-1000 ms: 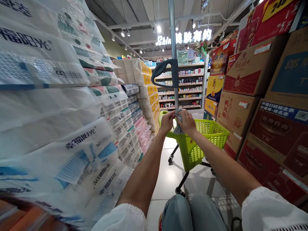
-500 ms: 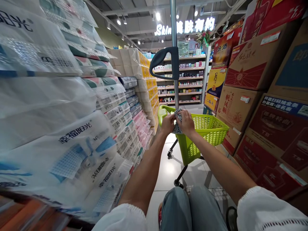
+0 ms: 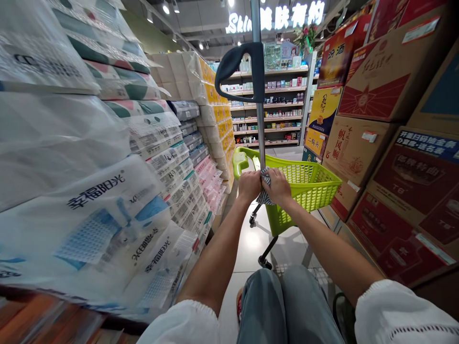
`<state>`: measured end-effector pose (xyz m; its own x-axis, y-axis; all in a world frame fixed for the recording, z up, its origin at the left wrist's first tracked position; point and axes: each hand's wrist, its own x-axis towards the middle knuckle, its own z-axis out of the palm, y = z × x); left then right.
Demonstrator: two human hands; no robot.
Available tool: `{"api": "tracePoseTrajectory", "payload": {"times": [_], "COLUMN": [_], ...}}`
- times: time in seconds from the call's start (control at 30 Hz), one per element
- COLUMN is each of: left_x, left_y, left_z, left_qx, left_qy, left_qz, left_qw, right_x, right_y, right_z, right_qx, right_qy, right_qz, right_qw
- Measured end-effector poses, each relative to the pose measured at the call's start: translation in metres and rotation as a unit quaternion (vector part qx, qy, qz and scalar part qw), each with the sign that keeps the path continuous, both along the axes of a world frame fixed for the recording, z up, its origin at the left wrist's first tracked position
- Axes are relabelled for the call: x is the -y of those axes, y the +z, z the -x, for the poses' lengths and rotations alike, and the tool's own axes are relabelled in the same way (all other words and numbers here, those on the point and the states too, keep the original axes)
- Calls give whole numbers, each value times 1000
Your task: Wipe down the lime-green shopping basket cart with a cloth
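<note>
At cart point(image 3: 315, 191) rim, left hand point(image 3: 250, 184) and right hand point(image 3: 278, 185) clasp cloth point(image 3: 264, 192).

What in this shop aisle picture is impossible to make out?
All in the head view:
- The top of the cart's pole is cut off by the upper edge.
- Most of the striped cloth is covered by the left hand and the right hand.
- The goods on the far shelves are too small to tell apart.
- The print on the nearest tissue packs is blurred.
</note>
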<state>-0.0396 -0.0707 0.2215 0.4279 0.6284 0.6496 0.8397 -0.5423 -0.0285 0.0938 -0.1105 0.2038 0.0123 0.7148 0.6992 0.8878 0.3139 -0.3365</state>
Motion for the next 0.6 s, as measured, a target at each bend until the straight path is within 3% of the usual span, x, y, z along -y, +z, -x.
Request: {"api": "tracePoseTrajectory", "payload": {"times": [0.13,0.23,0.4,0.6], "left_x": [1,0,0,-3], "left_y": [-4,-3,-3,-7], "left_z": [-3,-2,-3,-6], "left_qx": [-37,-28,-21,-44], "left_qy": [17,15,10,23], "left_qz": [-12,-21,-32,-45], "left_qw": [999,999,999,998], "right_x": [-4,-11,-18,-12], "right_y": [-14,-26,-35,-28], "right_z": [3,-17,-47,-4], "right_qx": [6,15,-53,-65], "right_qy": [-6,-6,-72,-35], "right_qz": [3,13,38,8], "right_qw": [1000,1000,995,997]}}
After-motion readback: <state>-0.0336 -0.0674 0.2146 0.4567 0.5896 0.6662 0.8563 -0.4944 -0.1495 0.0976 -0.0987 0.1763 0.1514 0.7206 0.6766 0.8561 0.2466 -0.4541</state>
